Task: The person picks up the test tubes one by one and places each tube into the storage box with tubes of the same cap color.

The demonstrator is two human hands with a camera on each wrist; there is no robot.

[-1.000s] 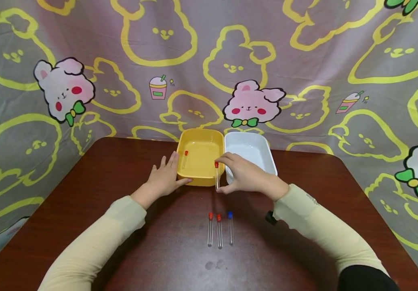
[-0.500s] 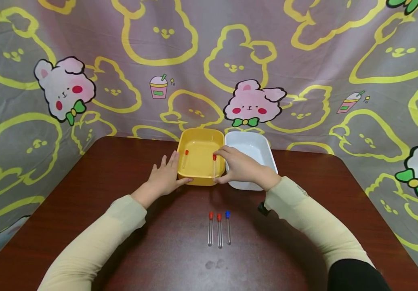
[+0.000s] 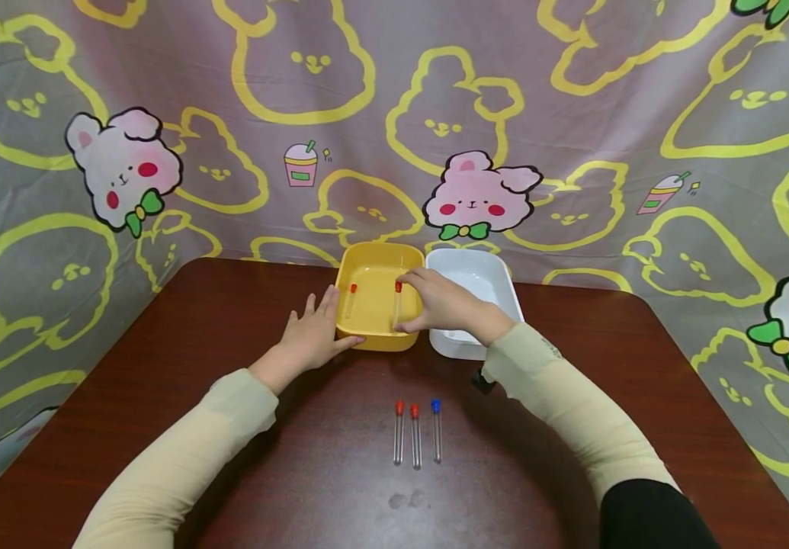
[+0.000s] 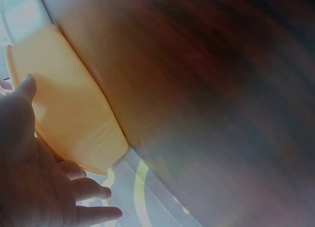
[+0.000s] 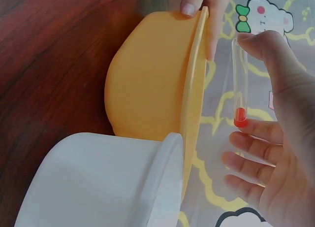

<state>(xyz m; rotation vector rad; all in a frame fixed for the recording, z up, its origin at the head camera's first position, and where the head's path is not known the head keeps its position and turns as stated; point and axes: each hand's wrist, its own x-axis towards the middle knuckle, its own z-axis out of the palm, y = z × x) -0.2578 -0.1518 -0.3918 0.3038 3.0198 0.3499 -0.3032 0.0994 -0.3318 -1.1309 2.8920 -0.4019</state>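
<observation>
Right hand [image 3: 445, 301] has the red-capped tube [image 3: 397, 307] end to end: thumb on rounded tip, index on cap, other fingers loosely bent. Tube's over the right half of the yellow tray [image 3: 383, 342]. Long axis near fore-aft in head view, cap toward wall, tip toward person; tilt I can't tell. Left hand [image 3: 308, 335] spread wide, gripping nothing, against tray's left side. Second red-capped tube [image 3: 349, 306] inside, cap also wallward. Blue-capped tube [image 3: 437, 435] on table [image 3: 284, 473], cap wallward.
</observation>
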